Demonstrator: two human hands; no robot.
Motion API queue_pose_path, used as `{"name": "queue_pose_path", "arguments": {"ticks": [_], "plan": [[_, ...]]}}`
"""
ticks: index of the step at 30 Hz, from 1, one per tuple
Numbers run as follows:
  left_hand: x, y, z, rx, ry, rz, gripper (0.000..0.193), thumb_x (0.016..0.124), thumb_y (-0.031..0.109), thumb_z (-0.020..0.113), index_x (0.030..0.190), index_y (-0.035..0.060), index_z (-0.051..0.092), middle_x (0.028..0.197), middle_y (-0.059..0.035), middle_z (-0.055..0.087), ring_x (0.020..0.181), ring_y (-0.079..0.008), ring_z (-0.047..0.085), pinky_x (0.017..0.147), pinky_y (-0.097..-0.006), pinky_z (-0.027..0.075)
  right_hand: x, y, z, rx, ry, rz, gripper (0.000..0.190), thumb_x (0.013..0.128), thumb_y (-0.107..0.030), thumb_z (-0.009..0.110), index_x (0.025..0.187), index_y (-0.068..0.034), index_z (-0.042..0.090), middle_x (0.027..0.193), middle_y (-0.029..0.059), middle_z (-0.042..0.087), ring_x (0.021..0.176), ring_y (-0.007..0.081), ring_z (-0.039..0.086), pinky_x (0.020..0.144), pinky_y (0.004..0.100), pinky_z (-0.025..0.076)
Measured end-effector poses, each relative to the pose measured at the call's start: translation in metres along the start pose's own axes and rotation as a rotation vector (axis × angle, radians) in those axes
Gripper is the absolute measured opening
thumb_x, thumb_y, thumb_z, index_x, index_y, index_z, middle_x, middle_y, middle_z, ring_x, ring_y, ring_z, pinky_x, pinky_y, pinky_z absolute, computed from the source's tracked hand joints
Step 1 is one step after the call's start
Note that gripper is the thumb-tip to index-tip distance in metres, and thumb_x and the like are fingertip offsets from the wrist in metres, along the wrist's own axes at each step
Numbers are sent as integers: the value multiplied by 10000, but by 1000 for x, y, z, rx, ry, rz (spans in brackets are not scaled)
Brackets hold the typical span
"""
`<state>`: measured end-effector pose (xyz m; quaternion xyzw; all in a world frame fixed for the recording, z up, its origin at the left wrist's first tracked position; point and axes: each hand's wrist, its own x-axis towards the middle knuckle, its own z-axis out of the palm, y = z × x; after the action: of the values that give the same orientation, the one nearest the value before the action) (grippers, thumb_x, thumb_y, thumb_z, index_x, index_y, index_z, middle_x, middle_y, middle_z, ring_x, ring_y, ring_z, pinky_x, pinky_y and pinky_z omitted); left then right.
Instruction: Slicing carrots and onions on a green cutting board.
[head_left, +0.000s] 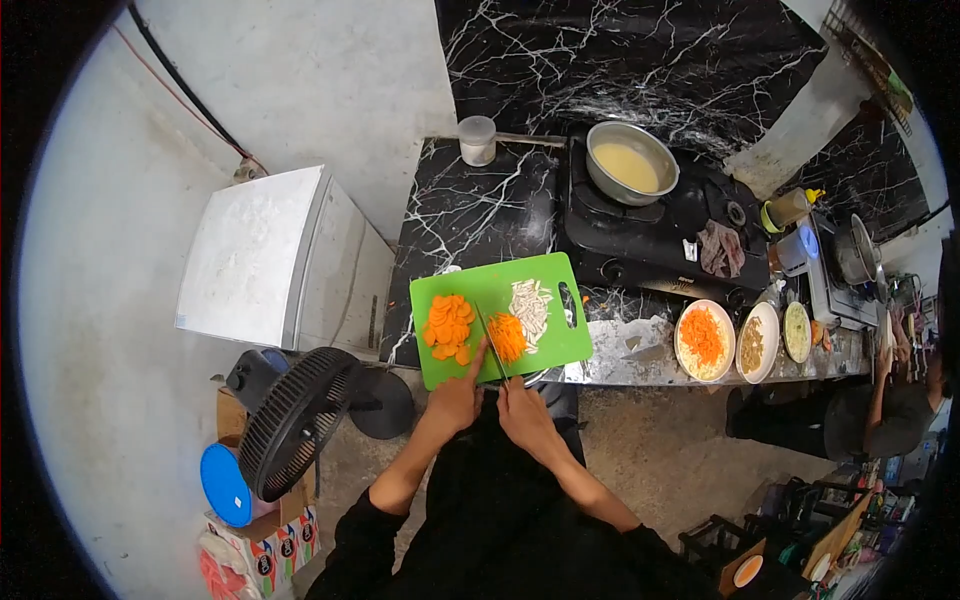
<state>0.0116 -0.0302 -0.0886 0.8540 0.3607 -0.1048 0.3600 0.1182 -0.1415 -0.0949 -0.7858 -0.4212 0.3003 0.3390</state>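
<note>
A green plastic cutting board (491, 281) lies tilted across the counter's front edge. Orange carrot slices (448, 328) cover its left part, carrot shreds (508, 337) lie near its middle, and pale thin strips (531, 311) are heaped to their right. My right hand (525, 417) is closed on the handle of a kitchen knife (493, 346), whose blade lies between the slices and the shreds. My left hand (454, 401) is at the board's front edge, its index finger stretched out beside the blade; its other fingers look curled, with nothing visible in them.
A gas stove (637, 247) bears a metal bowl (634, 163) of yellowish liquid. Oval dishes of shredded food, one with carrot shreds (702, 337), line the counter's front edge. A lidded jar (478, 141) stands behind the board. At left is a black fan (300, 424); another person (840, 416) stands far right.
</note>
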Motion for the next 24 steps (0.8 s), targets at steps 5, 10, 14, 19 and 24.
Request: {"name": "queue_pose_path", "arguments": {"ticks": [5, 10, 14, 19, 24], "plan": [[2, -11, 1, -81, -43, 42, 891, 827, 103, 561, 1490, 253, -15, 1279, -364, 426, 1157, -505, 445, 962, -506, 401, -1, 2, 1, -36, -13, -21, 192, 896, -97, 502, 973, 67, 440, 753, 278, 592, 706, 488, 562, 615, 580, 412], [4, -16, -1, -117, -46, 89, 880, 831, 113, 564, 1491, 258, 1, 1214, -370, 478, 1091, -507, 492, 947, -497, 408, 0, 4, 4, -32, -19, -3, 193, 898, -98, 501, 979, 65, 437, 748, 273, 593, 693, 490, 560, 608, 573, 423], [7, -18, -1, -220, -70, 104, 844, 863, 84, 530, 1490, 273, -1, 1107, -340, 564, 738, -390, 632, 808, -455, 495, -1, 5, 6, -39, -11, -1, 188, 907, -99, 493, 950, 71, 424, 736, 299, 582, 689, 493, 559, 589, 572, 428], [5, -13, -8, -280, -55, 165, 819, 894, 51, 493, 1487, 289, -19, 1084, -310, 590, 543, -260, 632, 690, -402, 534, -2, -3, 3, -71, -29, -28, 246, 956, -157, 425, 907, 83, 397, 657, 325, 564, 672, 515, 576, 572, 566, 468], [4, -6, -20, -384, -233, 18, 824, 897, 63, 506, 1487, 287, -24, 1160, -313, 555, 568, -273, 639, 709, -402, 536, 2, -1, 6, -38, -31, -1, 262, 961, -167, 420, 922, 90, 389, 664, 329, 563, 681, 521, 572, 581, 563, 473]]}}
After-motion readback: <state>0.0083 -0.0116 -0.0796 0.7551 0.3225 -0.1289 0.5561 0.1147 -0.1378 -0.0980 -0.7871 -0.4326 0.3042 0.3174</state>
